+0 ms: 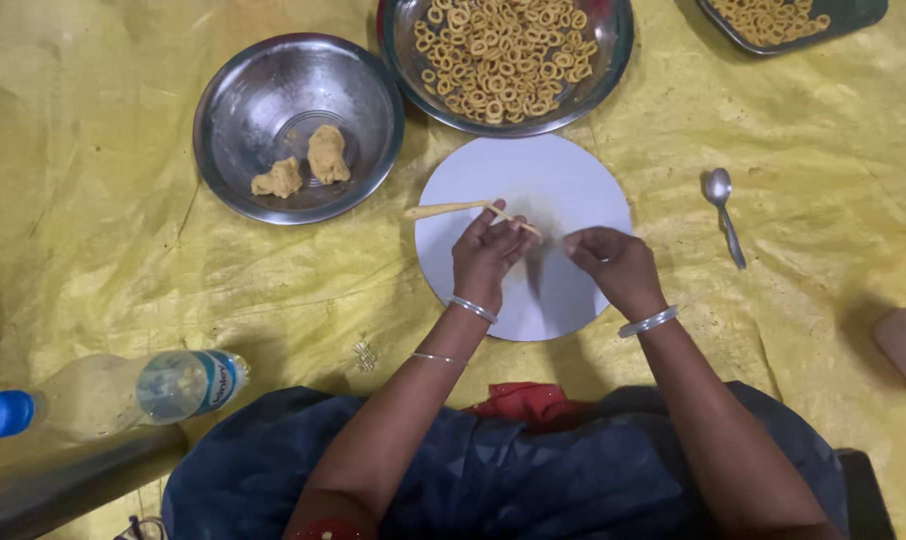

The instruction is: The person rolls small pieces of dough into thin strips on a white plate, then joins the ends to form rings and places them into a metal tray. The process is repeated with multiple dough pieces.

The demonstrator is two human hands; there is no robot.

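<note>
Bottle (123, 392) with a blue cap and a blue-banded label lies on the yellow sheet (93, 220), beside a steel bowl (263, 90) keeping two dough lumps (308, 160) within reach. Left hand (485, 255) pinches a thin dough rope (468, 211) over the white round board (543, 180) — right hand (615, 265) grips its other end, fingers closed. A spoon (725, 212) lies further right.

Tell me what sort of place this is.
Probably a home floor set up for snack making: a yellow sheet as work surface, a steel bowl of dough lumps, and a bowl of dough rings.
</note>
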